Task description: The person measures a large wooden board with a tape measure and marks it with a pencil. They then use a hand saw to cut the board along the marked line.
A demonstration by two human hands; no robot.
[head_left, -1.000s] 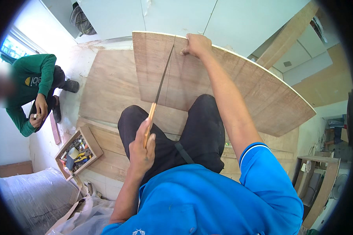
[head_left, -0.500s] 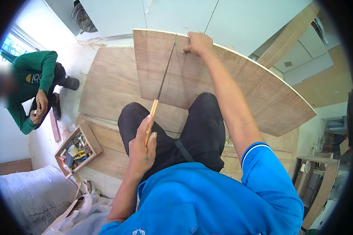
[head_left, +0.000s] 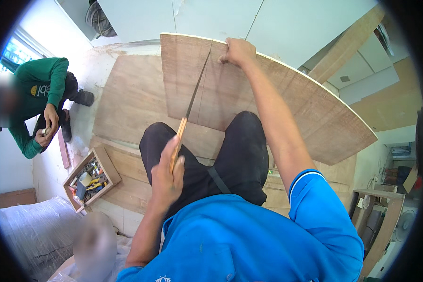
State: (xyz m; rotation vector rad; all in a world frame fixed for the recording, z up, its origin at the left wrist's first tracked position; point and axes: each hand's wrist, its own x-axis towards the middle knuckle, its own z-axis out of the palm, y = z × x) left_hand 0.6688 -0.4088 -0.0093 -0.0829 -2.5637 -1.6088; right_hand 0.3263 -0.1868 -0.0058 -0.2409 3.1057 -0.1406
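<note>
My left hand (head_left: 167, 181) is closed round the wooden handle of a handsaw (head_left: 198, 89), in front of my left knee. The saw's narrow dark blade slants up and away, its far end at the top edge of a large plywood board (head_left: 277, 98). A thin line runs down the board just right of the blade. My right hand (head_left: 239, 51) grips the board's pale far edge, right of the blade's end, thumb on the near face. The board leans up beyond my knees, above another plywood sheet (head_left: 127, 94) lying flat.
A wooden toolbox (head_left: 109, 171) full of hand tools stands to my left. A person in a green top (head_left: 37, 89) crouches at the far left, hands together. A plastic-wrapped bundle (head_left: 37, 230) lies at lower left. A wooden frame (head_left: 385, 225) stands at the right, white cabinet panels (head_left: 211, 19) beyond.
My left hand and the saw handle have shifted slightly left and up. My right hand keeps its hold on the board. A blurred pale shape has appeared at lower left.
</note>
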